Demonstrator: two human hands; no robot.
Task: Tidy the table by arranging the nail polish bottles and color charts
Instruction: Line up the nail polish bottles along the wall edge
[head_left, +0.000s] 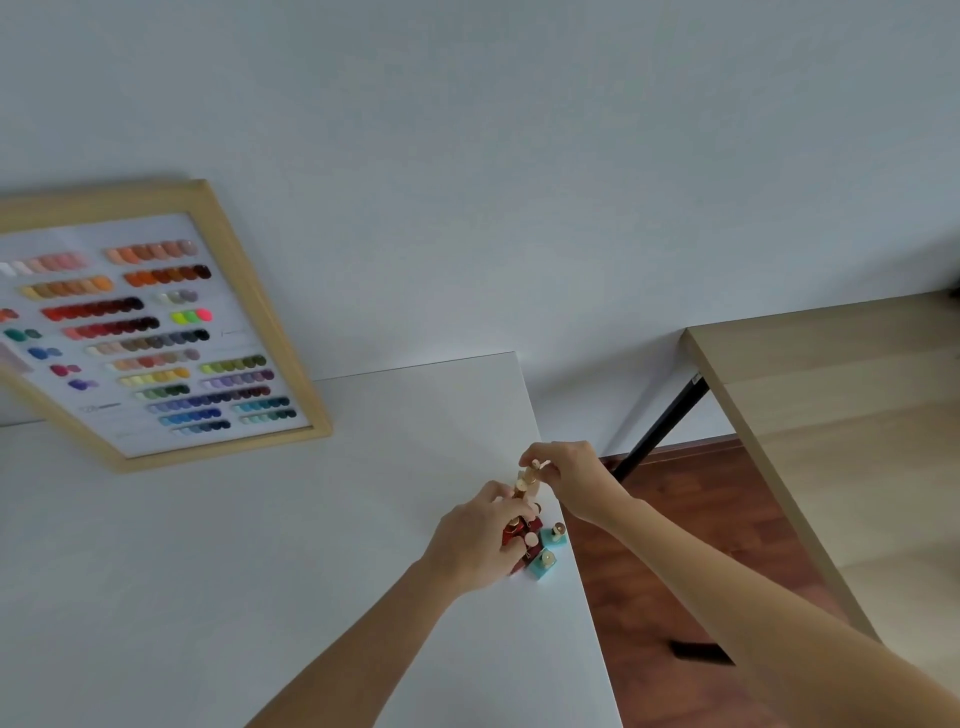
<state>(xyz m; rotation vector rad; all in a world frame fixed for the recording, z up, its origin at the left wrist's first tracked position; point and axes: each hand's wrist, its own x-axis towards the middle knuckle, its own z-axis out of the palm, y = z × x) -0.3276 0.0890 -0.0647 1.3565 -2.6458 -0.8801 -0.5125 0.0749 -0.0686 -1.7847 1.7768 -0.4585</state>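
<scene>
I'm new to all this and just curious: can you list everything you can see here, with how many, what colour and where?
White table: one, white, fills the lower left.
Colour chart: one, pale wood frame with rows of many-coloured swatches, at the table's back left against the wall.
Turquoise bottles: two, turquoise with gold caps, near the table's right edge.
Red bottles: dark red, count unclear, partly hidden under the left hand.
Pale bottles: beige with gold caps, count unclear, between the hands.
Wooden table: one, light wood with black leg, at right.
Floor: reddish-brown wood, between tables.
Left hand: on the bottle cluster.
Right hand: fingers pinch a pale bottle's cap.
</scene>
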